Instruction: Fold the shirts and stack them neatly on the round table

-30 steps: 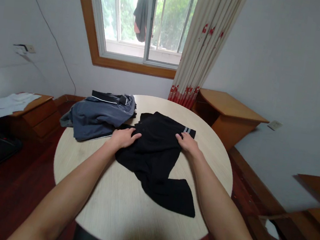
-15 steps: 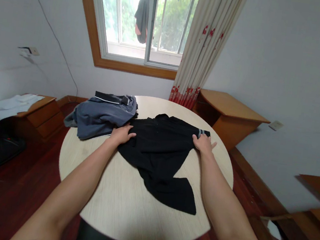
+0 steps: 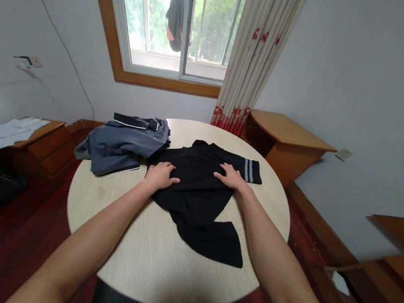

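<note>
A black shirt (image 3: 196, 191) with a collar lies spread on the pale round table (image 3: 134, 257). Its right sleeve, marked by two grey stripes, stretches out flat, while the lower part twists toward the near right. My left hand (image 3: 161, 176) rests on the shirt's left side, fingers apart. Across the chest, just left of the striped sleeve, my right hand (image 3: 232, 177) lies flat with its fingers spread. Neither hand grips the fabric.
A heap of grey and black clothes (image 3: 124, 143) sits at the table's back left. Beyond the table are a wooden desk (image 3: 291, 131) and a curtain (image 3: 257, 54) by the window. A low wooden cabinet (image 3: 52, 145) with white cloth stands left.
Both hands have moved inward over the shirt, the right one leaving the striped sleeve, which now shows fully. The view has shifted slightly.
</note>
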A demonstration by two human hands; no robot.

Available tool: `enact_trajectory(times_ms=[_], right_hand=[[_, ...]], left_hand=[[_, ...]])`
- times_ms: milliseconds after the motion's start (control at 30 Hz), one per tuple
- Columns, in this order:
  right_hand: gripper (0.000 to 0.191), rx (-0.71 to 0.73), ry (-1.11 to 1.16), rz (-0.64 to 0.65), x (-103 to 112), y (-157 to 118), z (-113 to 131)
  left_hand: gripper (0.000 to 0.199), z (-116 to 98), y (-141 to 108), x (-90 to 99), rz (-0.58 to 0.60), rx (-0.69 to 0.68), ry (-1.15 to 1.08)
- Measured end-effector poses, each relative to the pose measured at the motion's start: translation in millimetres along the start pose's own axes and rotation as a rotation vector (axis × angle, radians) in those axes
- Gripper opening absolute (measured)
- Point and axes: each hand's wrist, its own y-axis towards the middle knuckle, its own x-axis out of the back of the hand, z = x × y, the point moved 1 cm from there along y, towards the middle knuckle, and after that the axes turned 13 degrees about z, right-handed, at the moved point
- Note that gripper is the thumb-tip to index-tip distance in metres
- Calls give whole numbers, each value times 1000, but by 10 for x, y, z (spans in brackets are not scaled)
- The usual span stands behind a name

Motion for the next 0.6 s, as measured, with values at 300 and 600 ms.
enact_trajectory(times_ms=[300, 600], right_hand=[[71, -122, -41, 48, 158, -64, 26], [58, -278, -162, 20, 326, -536, 413]], left_hand=[[44, 401, -141, 364, 183, 266, 104], [41, 260, -330, 539, 182, 303, -36]])
